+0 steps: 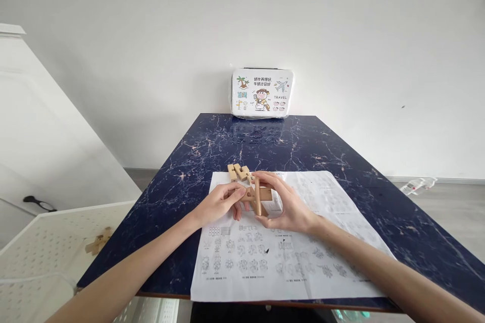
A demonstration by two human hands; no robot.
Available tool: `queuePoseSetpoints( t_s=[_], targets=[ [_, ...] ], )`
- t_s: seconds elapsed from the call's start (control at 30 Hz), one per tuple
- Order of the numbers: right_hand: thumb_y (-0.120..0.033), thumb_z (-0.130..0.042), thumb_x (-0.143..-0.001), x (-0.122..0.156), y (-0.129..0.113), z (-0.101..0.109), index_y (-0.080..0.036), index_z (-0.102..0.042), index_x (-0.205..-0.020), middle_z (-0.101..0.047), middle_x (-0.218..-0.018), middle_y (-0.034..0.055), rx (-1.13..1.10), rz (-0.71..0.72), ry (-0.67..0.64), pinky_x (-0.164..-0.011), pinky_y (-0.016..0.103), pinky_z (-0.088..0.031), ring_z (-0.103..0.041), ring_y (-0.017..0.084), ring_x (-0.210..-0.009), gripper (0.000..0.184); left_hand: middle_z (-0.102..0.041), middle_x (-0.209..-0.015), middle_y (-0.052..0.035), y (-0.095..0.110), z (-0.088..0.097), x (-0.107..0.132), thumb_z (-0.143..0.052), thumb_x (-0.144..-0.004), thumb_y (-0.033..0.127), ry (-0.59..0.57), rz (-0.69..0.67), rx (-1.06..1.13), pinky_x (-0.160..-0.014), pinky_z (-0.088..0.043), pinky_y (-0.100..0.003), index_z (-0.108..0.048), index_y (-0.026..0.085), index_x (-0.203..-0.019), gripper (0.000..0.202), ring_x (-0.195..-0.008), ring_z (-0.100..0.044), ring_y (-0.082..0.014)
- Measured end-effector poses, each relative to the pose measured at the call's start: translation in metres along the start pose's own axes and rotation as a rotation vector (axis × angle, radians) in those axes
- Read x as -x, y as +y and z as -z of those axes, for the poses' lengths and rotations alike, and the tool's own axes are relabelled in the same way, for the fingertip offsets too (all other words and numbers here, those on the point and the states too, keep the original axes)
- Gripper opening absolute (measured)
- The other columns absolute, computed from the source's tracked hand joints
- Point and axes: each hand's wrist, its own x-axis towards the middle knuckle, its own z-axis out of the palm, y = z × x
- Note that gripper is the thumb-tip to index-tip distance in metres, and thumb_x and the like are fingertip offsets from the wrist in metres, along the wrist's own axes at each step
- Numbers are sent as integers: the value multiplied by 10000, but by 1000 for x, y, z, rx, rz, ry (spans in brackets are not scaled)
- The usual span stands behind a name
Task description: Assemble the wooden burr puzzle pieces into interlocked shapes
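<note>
Both hands grip a partly joined wooden burr puzzle [258,196] above a printed sheet. My left hand [223,201] pinches the end of a piece on the left side, thumb on top and fingers curled beneath. My right hand [290,205] is closed round the upright piece, with fingertips at its top and the thumb at its bottom. Another piece sticks out to the right, between thumb and fingers. Just behind the hands, several loose notched wooden pieces [238,171] lie at the sheet's far edge. The instruction sheet [242,282] carries rows of small assembly drawings.
A dark blue marbled table [182,161] holds everything. At its far end a white case with cartoon prints [261,93] leans against the wall. Lower left, a perforated white surface [56,242] bears another wooden puzzle [99,241]. A clear plastic item [417,185] is beyond the right edge.
</note>
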Motion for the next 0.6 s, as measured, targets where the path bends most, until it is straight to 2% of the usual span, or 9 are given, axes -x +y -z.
queuePoseSetpoints(
  t_s=[0.3, 0.4, 0.47, 0.53, 0.6],
  targets=[
    [-341, -812, -838, 1, -1, 1, -331, -309, -1603, -449, -1586, 136, -35, -45, -27, -1157, 603, -481, -502, 371, -1430, 915, -742, -888, -59, -1, -1, 1, -566, -1039, 558, 13, 11, 29, -580, -528, -262, -671, 159, -980, 418, -569, -679, -132],
    [-376, -812, -853, 0, 0, 2, -334, -256, -1626, -406, -1622, 145, -47, -84, -35, -1156, 627, -466, -526, 373, -1406, 953, -736, -887, -60, 0, 1, 0, -581, -1035, 546, 64, 15, 72, -577, -520, -268, -667, 154, -1004, 402, -571, -671, -136],
    [-406, -817, -854, -1, 1, 3, -328, -260, -1619, -414, -1608, 153, -42, -126, -4, -1121, 615, -497, -576, 361, -1345, 950, -720, -876, -54, 0, 2, 0, -592, -1027, 553, 120, 14, 107, -574, -518, -269, -665, 152, -1016, 408, -573, -658, -134],
    [-417, -794, -876, -2, 3, 5, -307, -337, -1566, -510, -1507, 153, -12, -154, 42, -1035, 566, -556, -630, 333, -1242, 835, -698, -862, -44, 0, 4, 0, -590, -1023, 563, 176, 12, 135, -571, -515, -266, -665, 152, -1009, 418, -570, -637, -125],
    [-409, -737, -925, -2, 5, 6, -276, -497, -1404, -634, -1299, 127, 45, -164, 47, -896, 485, -593, -667, 293, -1094, 552, -675, -850, -34, 0, 6, 0, -583, -1025, 566, 222, 9, 159, -567, -507, -259, -659, 153, -976, 422, -563, -609, -113]
  ],
)
